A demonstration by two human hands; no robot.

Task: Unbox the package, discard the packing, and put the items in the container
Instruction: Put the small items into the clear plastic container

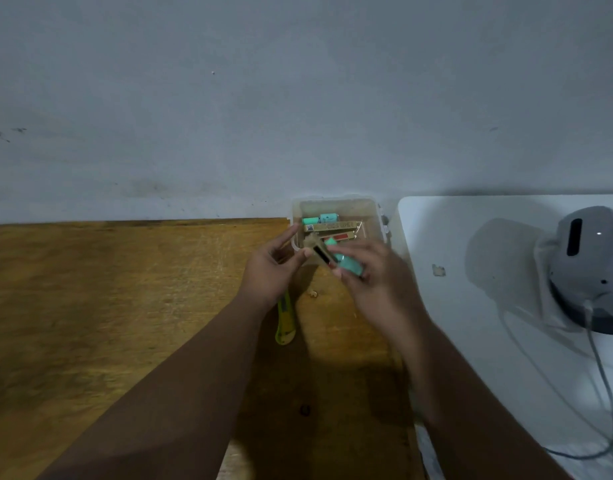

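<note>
So the setup is a worn brown wooden desk [125, 306], scratched and blotchy, pushed against a plain grey-white wall [263, 98] with a few dark scuffs near the bottom. The light is pretty dim. Both hands are up over the far edge of the desk. The left hand [270, 271] has its fingers [300, 256] pinched shut on one end of a small tan cardboard package with a dark window [319, 252], and the right hand [374, 275] has its fingers [339, 271] curled around a teal cylindrical item [350, 265] at the other end of it, though it's blurry there, so I can't tell exactly where the box stops. Just past the fingertips sits a small clear plastic container [374, 209] against the wall, already holding more teal cylinders and flat tan boxes. Under the left wrist a yellow-green utility knife [285, 323] lies flat on the wood. Right of the right hand is a white tabletop [454, 341] with a grey rounded device [589, 265] and its cable.
</note>
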